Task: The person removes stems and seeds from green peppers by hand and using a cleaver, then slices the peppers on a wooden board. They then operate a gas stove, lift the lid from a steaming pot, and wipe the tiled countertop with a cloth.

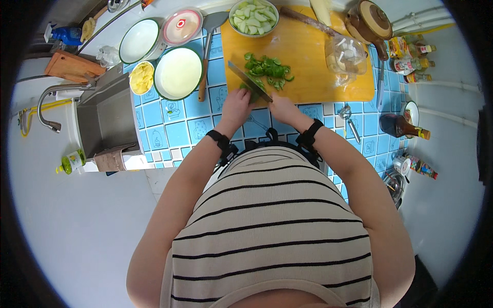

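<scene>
My right hand (284, 109) is closed around the handle of a kitchen knife (248, 80), whose blade points up and to the left over the near edge of a yellow cutting board (308, 90). Just left of the blade, my left hand (237, 104) presses on green pepper pieces (255, 96), partly hidden by the fingers and blade. Cut green pepper (269, 67) lies in a loose heap beyond the knife. At the board's far edge stands a bowl of sliced pale green vegetable (254, 18).
Left of the board are a spatula (204, 71), an enamel bowl (178, 73), a small bowl of yellow slices (141, 78) and the sink (111, 115). On the right are a plastic container (346, 56), a rolling pin (308, 22), a clay pot (368, 23), a peeler (352, 125) and a dark sauce bottle (400, 126).
</scene>
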Demonstrator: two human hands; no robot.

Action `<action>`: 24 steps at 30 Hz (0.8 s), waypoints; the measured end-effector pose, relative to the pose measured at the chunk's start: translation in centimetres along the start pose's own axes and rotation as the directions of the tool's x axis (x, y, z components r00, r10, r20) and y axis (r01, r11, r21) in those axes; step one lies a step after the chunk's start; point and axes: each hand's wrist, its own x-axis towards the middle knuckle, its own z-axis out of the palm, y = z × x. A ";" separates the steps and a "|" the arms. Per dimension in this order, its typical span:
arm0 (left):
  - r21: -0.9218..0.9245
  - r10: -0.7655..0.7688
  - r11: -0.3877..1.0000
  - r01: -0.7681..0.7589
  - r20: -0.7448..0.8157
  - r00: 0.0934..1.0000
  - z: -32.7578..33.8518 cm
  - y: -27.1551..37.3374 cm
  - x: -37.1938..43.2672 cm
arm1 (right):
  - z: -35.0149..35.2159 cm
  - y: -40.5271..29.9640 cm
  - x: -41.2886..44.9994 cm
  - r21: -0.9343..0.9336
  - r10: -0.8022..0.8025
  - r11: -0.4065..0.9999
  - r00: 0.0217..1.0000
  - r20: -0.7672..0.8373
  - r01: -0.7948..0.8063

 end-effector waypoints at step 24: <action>-0.052 -0.056 0.997 0.062 0.111 0.992 0.4 -0.7 -1.4 | -4.2 -2.8 -4.0 -0.061 0.037 0.998 0.989 0.146 -0.028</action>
